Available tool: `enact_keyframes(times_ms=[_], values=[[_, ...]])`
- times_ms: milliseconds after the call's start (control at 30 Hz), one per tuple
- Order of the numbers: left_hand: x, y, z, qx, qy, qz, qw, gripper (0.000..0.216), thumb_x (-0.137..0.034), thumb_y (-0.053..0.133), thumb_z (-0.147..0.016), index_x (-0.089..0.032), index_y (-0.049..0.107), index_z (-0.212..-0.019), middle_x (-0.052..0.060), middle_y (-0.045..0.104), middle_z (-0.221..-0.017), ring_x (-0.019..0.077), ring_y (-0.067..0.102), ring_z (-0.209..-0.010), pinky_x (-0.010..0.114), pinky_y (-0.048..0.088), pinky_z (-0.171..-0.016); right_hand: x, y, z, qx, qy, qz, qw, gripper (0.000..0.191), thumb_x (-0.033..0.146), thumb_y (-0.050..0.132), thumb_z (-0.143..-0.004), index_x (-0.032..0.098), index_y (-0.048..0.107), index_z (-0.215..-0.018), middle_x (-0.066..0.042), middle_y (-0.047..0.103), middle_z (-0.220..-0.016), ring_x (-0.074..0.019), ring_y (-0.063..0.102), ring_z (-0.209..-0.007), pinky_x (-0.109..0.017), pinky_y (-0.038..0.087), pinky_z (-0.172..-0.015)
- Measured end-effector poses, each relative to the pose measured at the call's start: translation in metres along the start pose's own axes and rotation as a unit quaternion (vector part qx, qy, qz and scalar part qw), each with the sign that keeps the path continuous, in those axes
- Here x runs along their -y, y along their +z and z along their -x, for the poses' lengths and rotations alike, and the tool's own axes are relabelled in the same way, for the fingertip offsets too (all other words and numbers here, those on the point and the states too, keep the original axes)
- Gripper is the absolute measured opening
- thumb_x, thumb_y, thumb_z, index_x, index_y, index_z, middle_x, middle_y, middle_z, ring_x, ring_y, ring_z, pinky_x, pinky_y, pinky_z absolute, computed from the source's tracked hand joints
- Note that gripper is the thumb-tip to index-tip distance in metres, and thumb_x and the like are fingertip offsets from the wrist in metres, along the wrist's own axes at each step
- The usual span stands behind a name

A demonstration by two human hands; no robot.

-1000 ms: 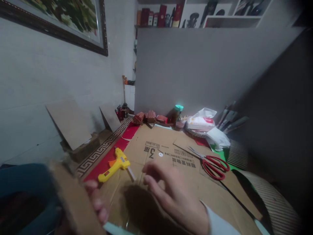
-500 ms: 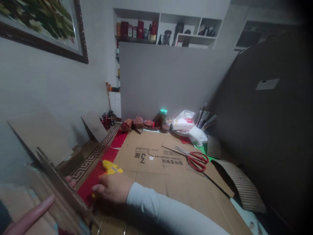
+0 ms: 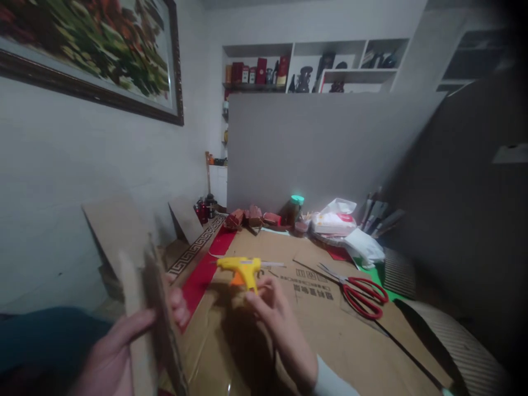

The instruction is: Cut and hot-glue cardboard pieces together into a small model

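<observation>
At the left, my left hand [image 3: 124, 346] grips a folded piece of cardboard [image 3: 165, 324], thumb on the near face and fingers round the far side. The cardboard stands roughly upright, its cut edge towards me. My right hand [image 3: 278, 319] holds a yellow hot glue gun [image 3: 241, 268] by its handle, above the cardboard sheet. The gun's nozzle points left towards the held piece, apart from it. A pale glue stick [image 3: 272, 264] sticks out of the gun's back. Red-handled scissors [image 3: 365, 297] lie on the sheet, right of my right hand.
A printed cardboard sheet [image 3: 322, 335] covers the table. Along its back stand a green-lidded jar [image 3: 297, 209], a tissue pack [image 3: 335, 220] and reddish-brown pieces [image 3: 253, 215]. Corrugated strips [image 3: 457, 335] lie at the right. A grey panel [image 3: 313, 148] rises behind the table.
My right hand has lifted the glue gun from the table's left side and brought it right, nozzle now leftward. The cardboard in my left hand has swung more upright. The view has shifted left.
</observation>
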State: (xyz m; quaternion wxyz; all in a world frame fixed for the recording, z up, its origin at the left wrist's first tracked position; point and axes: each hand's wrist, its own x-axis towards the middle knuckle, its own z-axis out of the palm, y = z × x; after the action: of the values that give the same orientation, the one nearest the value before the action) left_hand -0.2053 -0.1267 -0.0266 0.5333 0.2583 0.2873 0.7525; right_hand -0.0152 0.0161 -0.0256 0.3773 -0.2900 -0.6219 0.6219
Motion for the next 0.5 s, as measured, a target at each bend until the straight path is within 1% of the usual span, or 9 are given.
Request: enact_keyframes(times_ms=[67, 100, 133, 233, 333, 400, 433, 500], values=[[0.007, 0.016, -0.006, 0.026, -0.003, 0.011, 1.0, 0.048, -0.038, 0.07, -0.079, -0.024, 0.057, -0.123, 0.004, 0.065, -0.086, 0.0217, 0.063, -0.079, 0.035, 0.046, -0.071, 0.01, -0.018, 0.007, -0.047, 0.018, -0.037, 0.998, 0.039, 0.047, 0.065, -0.082, 0.02, 0.042, -0.097, 0.001, 0.054, -0.081, -0.0127, 0.051, -0.074, -0.022, 0.041, -0.065], [0.011, 0.023, -0.01, 0.039, -0.005, 0.015, 0.999, 0.05, -0.041, 0.071, -0.077, -0.023, 0.057, -0.122, 0.004, 0.063, -0.083, 0.0212, 0.061, -0.076, 0.035, 0.045, -0.069, 0.015, -0.027, 0.009, -0.061, 0.028, -0.054, 0.996, 0.042, 0.048, 0.067, -0.08, 0.02, 0.044, -0.1, 0.001, 0.053, -0.081, -0.0127, 0.05, -0.073, -0.021, 0.041, -0.065], [0.015, 0.031, -0.016, 0.053, -0.008, 0.019, 0.998, 0.051, -0.044, 0.07, -0.077, -0.023, 0.058, -0.121, 0.004, 0.061, -0.08, 0.0205, 0.06, -0.073, 0.034, 0.044, -0.068, 0.018, -0.036, 0.012, -0.069, 0.037, -0.068, 0.995, 0.043, 0.048, 0.068, -0.079, 0.02, 0.046, -0.102, 0.002, 0.051, -0.08, -0.0124, 0.047, -0.072, -0.021, 0.04, -0.063], [0.029, 0.055, -0.035, 0.101, -0.028, 0.029, 0.994, 0.052, -0.051, 0.068, -0.077, -0.021, 0.059, -0.118, 0.002, 0.056, -0.075, 0.0169, 0.055, -0.066, 0.032, 0.041, -0.064, 0.024, -0.066, 0.017, -0.075, 0.048, -0.093, 0.992, 0.038, 0.048, 0.067, -0.079, 0.019, 0.05, -0.097, 0.003, 0.043, -0.074, -0.0121, 0.041, -0.067, -0.022, 0.04, -0.061], [0.043, 0.079, -0.055, 0.15, -0.056, 0.033, 0.987, 0.053, -0.054, 0.069, -0.075, -0.02, 0.06, -0.115, 0.0, 0.054, -0.071, 0.0117, 0.049, -0.059, 0.029, 0.038, -0.062, 0.025, -0.096, 0.019, -0.091, 0.028, -0.088, 0.992, 0.034, 0.046, 0.067, -0.079, 0.02, 0.052, -0.095, 0.002, 0.047, -0.078, -0.0138, 0.044, -0.071, -0.025, 0.042, -0.065], [0.052, 0.093, -0.067, 0.177, -0.071, 0.022, 0.981, 0.055, -0.053, 0.073, -0.072, -0.02, 0.061, -0.115, -0.001, 0.053, -0.069, 0.0092, 0.046, -0.056, 0.027, 0.037, -0.06, 0.026, -0.115, 0.021, -0.11, 0.011, -0.063, 0.992, 0.032, 0.044, 0.069, -0.078, 0.019, 0.055, -0.094, 0.001, 0.051, -0.08, -0.0144, 0.045, -0.073, -0.025, 0.042, -0.066], [0.056, 0.098, -0.071, 0.187, -0.075, 0.01, 0.979, 0.055, -0.05, 0.074, -0.072, -0.02, 0.06, -0.115, -0.001, 0.054, -0.068, 0.0086, 0.045, -0.055, 0.027, 0.036, -0.058, 0.027, -0.122, 0.021, -0.118, 0.003, -0.048, 0.992, 0.031, 0.042, 0.07, -0.078, 0.019, 0.057, -0.093, 0.001, 0.052, -0.081, -0.0141, 0.046, -0.072, -0.024, 0.041, -0.066], [0.064, 0.106, -0.078, 0.197, -0.084, -0.021, 0.976, 0.049, -0.04, 0.073, -0.076, -0.02, 0.058, -0.118, -0.001, 0.055, -0.068, 0.0083, 0.047, -0.053, 0.026, 0.034, -0.056, 0.03, -0.133, 0.023, -0.124, -0.01, -0.026, 0.992, 0.034, 0.04, 0.073, -0.077, 0.019, 0.059, -0.1, 0.0, 0.056, -0.084, -0.0132, 0.046, -0.069, -0.024, 0.041, -0.065]])
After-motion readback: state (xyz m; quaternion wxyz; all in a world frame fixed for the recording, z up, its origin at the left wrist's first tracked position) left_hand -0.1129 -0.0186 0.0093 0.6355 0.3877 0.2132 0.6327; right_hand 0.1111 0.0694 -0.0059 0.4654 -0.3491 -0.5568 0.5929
